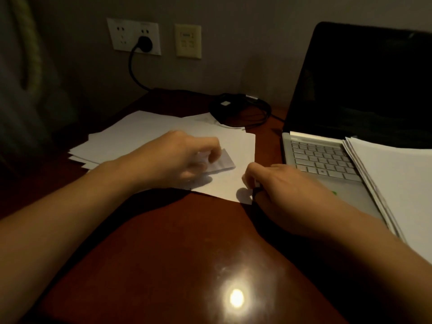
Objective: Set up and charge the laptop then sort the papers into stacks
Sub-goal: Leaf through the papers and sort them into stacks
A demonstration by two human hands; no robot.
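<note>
Loose white papers [145,134] lie spread over the left half of the wooden desk [177,242]. My left hand [177,157] hovers over them, blurred, pinching a small folded slip of paper [222,163]. My right hand [278,185] pinches the near right corner of the top sheet [243,148]. An open silver laptop [327,160] with a dark screen stands at the right. A neat stack of papers [395,183] rests on its keyboard's right side. A black plug [145,43] sits in the wall socket, its cable running down to the desk.
A black charger brick with coiled cable [240,108] lies at the back of the desk between papers and laptop. A second wall plate [188,40] is beside the socket. A lamp glare [236,298] shines on the near desk surface.
</note>
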